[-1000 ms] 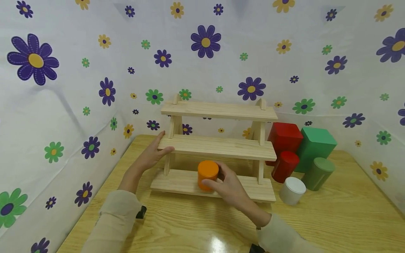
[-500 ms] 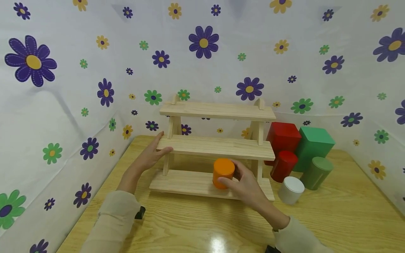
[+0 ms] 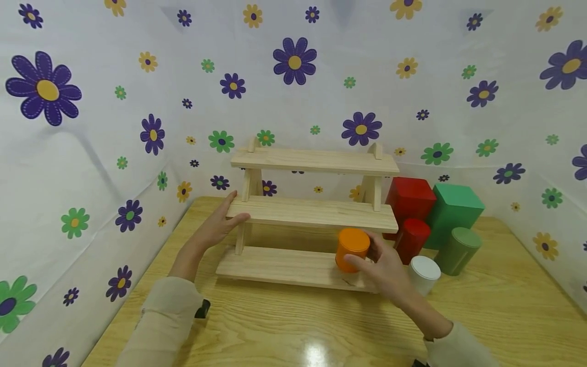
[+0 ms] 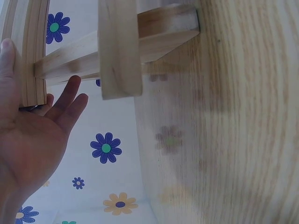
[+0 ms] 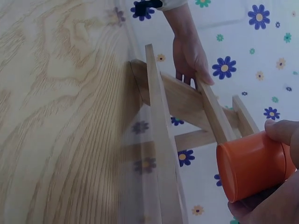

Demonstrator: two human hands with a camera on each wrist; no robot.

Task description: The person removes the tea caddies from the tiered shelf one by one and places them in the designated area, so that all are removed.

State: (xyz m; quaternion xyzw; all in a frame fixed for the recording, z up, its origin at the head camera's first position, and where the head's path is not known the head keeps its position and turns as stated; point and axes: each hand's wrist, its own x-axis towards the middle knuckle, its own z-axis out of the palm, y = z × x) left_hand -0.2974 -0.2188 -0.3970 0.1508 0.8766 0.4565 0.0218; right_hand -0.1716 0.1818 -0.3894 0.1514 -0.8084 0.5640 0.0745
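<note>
A pale wooden three-tier rack [image 3: 284, 210] stands on the table. My left hand [image 3: 216, 224] holds the left end of its middle board, thumb at the front edge; in the left wrist view the other fingers reach around behind the board [image 4: 29, 70]. My right hand [image 3: 390, 270] grips an orange cylindrical canister [image 3: 352, 251] from its right side, thumb across the front. The canister is upright in front of the rack's right part. In the right wrist view a gap shows between its base and the bottom board [image 5: 161, 121].
Right of the rack are a red box [image 3: 412, 196], a green box [image 3: 455, 206], a red cylinder [image 3: 412, 239], a green cylinder [image 3: 459, 251] and a white cylinder [image 3: 424, 272], partly behind my right hand. A flowered cloth [image 3: 293, 102] hangs behind the wooden table [image 3: 275, 326].
My right hand has carried the orange canister rightward along the bottom tier, from its middle to near its right end. The left hand keeps its hold on the middle board.
</note>
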